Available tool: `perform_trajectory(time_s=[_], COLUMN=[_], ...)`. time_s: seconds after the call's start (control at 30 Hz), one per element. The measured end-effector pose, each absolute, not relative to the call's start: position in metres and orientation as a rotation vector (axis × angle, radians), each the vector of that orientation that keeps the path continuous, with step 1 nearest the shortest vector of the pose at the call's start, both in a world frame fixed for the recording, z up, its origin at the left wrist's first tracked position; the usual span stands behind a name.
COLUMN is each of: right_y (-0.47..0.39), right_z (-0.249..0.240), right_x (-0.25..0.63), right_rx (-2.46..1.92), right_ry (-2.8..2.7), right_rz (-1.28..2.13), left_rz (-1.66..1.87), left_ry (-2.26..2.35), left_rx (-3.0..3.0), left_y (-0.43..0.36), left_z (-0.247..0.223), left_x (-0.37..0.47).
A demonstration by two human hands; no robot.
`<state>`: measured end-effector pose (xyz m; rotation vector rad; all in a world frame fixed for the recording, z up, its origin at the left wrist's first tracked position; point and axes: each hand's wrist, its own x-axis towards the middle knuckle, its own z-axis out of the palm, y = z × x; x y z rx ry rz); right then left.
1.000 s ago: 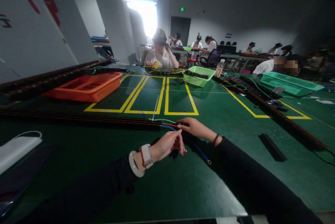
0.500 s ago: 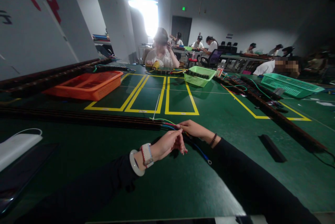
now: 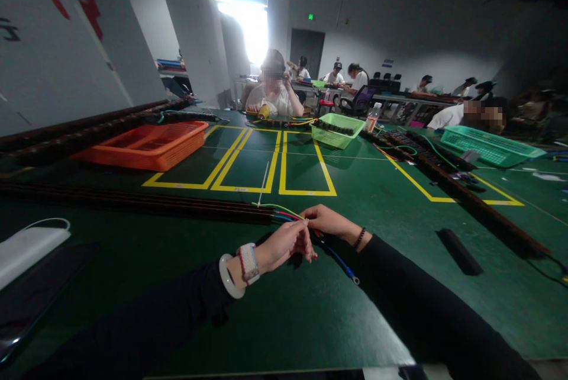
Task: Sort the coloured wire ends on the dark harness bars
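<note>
Several thin coloured wires (image 3: 286,214), red, blue and yellow-green, come out of the end of a long dark ribbed strip (image 3: 177,207). My left hand (image 3: 287,242) pinches the wires between thumb and forefinger, its other fingers hanging curled below. Just beyond it, my right hand (image 3: 329,220) is closed on the same wires from above; its fingertips are partly hidden. A blue cable (image 3: 339,260) ending in a metal ring terminal (image 3: 355,280) runs out from under my hands onto the green table. A white cable tie (image 3: 264,182) sticks up near the strip's end.
An orange basket (image 3: 184,146) and a light green basket (image 3: 339,137) stand farther back. More dark strips (image 3: 483,208) lie at right, beside a short black bar (image 3: 459,251). A white device (image 3: 31,253) and a dark phone-like slab (image 3: 39,291) lie at left. A person (image 3: 275,96) sits opposite.
Both hands keep almost the same place at the wires. Below my right hand, the blue cable's ring terminal end has shifted slightly downward.
</note>
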<state>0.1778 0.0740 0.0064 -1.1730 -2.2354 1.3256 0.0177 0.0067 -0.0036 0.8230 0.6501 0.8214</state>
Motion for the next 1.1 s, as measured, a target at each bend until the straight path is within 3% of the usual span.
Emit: perform_trajectory(time_s=[0.37,0.57,0.9,1.1], right_y=[0.066,0.077,0.086,0.077], right_z=[0.036,0.06,0.097,0.096], right_x=[0.182,0.21,0.256,0.257], right_rx=[-1.228,-1.278,-1.382,-1.477], right_ry=[-2.426,-2.427,-2.496,-2.675], right_rz=[0.74,0.649,0.677,0.537], left_rz=[0.771,0.786,1.294,1.265], left_ry=[0.56,0.493,0.544,0.62], left_rx=[0.719,0.509,0.292,0.205], left_y=[0.011,0.015,0.022,0.022], left_z=[0.002,0.0,0.004,0.006], left_x=[0.019,0.017,0.015,0.014])
